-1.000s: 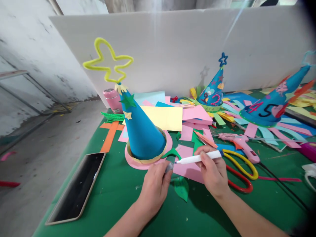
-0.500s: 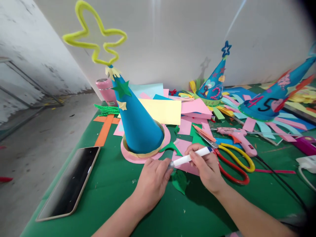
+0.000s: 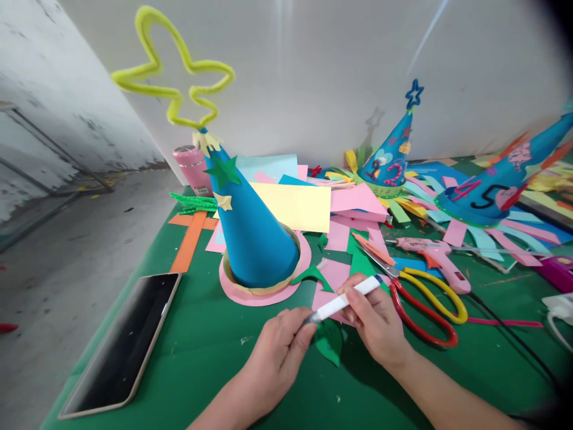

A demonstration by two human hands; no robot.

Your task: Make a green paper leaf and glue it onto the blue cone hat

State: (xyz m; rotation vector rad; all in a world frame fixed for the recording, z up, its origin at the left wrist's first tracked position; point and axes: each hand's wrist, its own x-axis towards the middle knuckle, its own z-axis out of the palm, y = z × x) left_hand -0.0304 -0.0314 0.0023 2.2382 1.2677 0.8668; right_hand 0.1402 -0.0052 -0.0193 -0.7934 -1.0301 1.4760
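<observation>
A white marker [image 3: 333,307] with a dark blue end is held between my two hands above the green tabletop. My right hand [image 3: 373,316] pinches its barrel near the blue end. The greyish tip end of the marker sits in the closed fingers of my left hand [image 3: 286,341], which partly hide it. Behind my hands stands a blue paper cone hat [image 3: 255,233] with stars, a pink brim and a yellow pipe-cleaner shape [image 3: 179,65] on top. A green paper leaf [image 3: 328,343] lies under the marker.
Red-and-yellow scissors [image 3: 425,298] and a pink glue gun [image 3: 441,257] with a black cord lie to the right. A phone [image 3: 123,346] rests at the left edge. Paper sheets [image 3: 295,206], a pink bottle [image 3: 193,170] and two decorated cone hats [image 3: 387,158] stand farther back.
Both hands and the marker have shifted slightly lower in view, as has most of the scene. The marker is tilted a little more, and both hands still grip it.
</observation>
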